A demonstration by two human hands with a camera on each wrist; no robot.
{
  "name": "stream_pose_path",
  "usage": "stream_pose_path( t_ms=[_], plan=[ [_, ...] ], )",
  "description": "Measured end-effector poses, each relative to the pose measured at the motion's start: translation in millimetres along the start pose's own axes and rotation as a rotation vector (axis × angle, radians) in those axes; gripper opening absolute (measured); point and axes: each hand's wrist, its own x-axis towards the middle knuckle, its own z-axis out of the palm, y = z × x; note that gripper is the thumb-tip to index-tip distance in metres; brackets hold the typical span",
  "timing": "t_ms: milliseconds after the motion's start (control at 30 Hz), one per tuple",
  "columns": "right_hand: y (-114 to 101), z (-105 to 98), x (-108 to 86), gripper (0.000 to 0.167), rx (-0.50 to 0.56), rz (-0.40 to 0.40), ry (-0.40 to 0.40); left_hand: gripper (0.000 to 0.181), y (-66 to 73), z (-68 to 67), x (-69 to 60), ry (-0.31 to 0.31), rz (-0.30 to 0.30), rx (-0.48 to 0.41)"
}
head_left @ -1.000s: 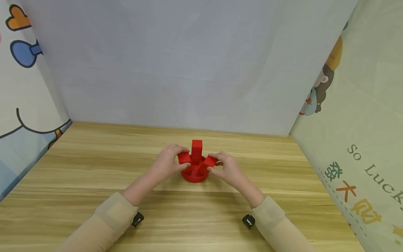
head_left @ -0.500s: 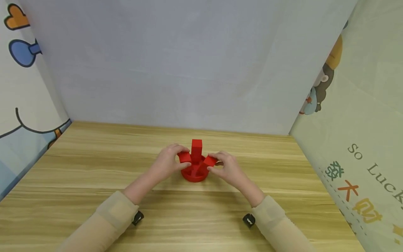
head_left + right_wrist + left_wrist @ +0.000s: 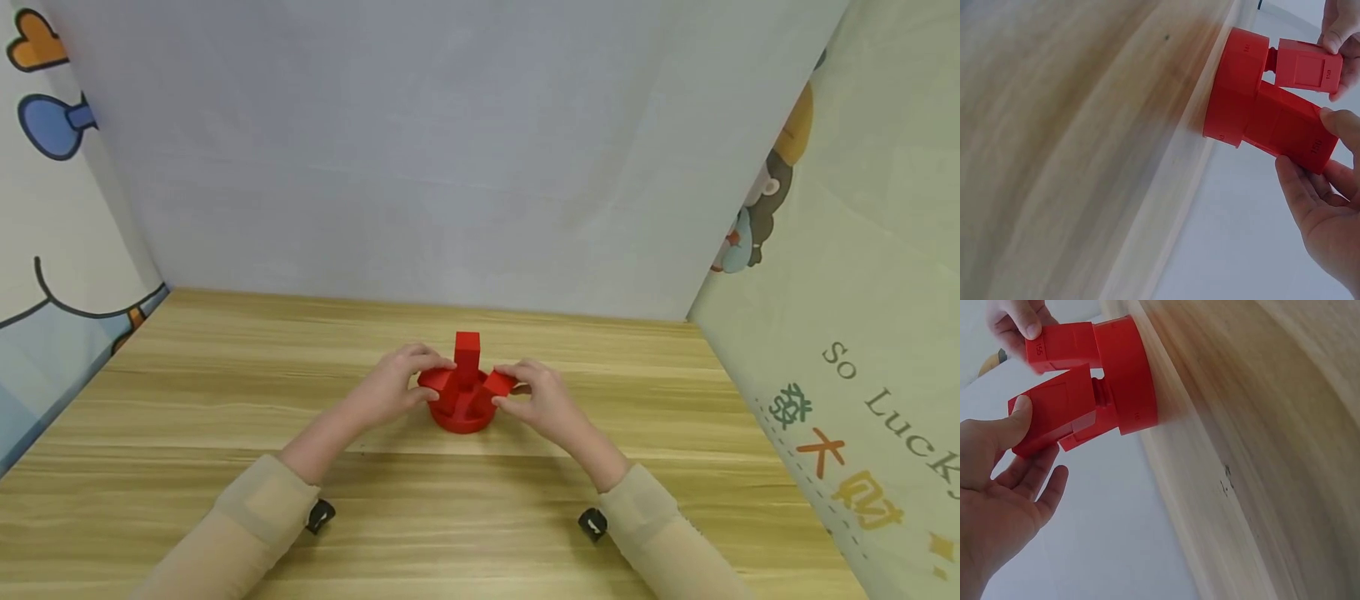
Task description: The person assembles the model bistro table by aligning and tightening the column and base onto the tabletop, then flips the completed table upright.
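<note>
A round red base [image 3: 461,425] with inner dividers stands on the wooden table. My left hand [image 3: 386,385] pinches a red rectangular block [image 3: 435,381] between thumb and fingers at the base's left side. In the left wrist view this block [image 3: 1057,409] leans, its lower end just clear of the ring. My right hand [image 3: 545,402] pinches a second red block [image 3: 498,383]; its lower end is inside the base in the right wrist view, where the block [image 3: 1288,122] tilts outward. Between the hands, a third red block [image 3: 467,354] rises upright at the back of the base.
The wooden table [image 3: 465,517] extends around the base. A pale cloth wall [image 3: 420,167] borders its far edge, with printed cloth [image 3: 847,250] at the right and more at the left. Black wrist devices [image 3: 592,524] sit under both sleeves.
My left hand has shifted slightly left, and its block now leans farther outward from the base. The right hand and its block have hardly moved.
</note>
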Motion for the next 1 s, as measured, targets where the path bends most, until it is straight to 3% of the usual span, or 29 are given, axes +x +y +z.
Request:
stream_pose_path(
  t_ms=[167, 267, 400, 533, 633, 800, 1000],
  plan=[
    [0, 1, 0.0, 0.042, -0.008, -0.003, 0.004, 0.044, -3.1, -1.6, 0.4, -0.033, -0.01, -0.015],
    [1, 1, 0.0, 0.042, -0.015, -0.009, 0.007, 0.054, -3.0, -0.3, -0.4, -0.019, -0.041, -0.028],
    [1, 1, -0.3, 0.043, -0.012, -0.012, 0.007, 0.062, 1.6, 3.0, -3.4, 0.079, -0.127, -0.051],
    [1, 2, -0.4, 0.042, -0.004, -0.01, 0.008, 0.054, 7.2, 7.1, -6.4, 0.203, -0.221, -0.057],
    [1, 2, -0.2, 0.042, -0.005, -0.01, 0.007, 0.049, 10.6, 9.3, -8.2, 0.246, -0.257, -0.023],
    [2, 3, -0.1, 0.043, -0.014, -0.016, 0.004, 0.048, 13.5, 10.0, -7.0, 0.262, -0.258, 0.044],
    [2, 2, -0.1, 0.043, -0.005, -0.019, 0.008, 0.045, 11.1, 6.8, -3.5, 0.212, -0.247, 0.059]
  ],
)
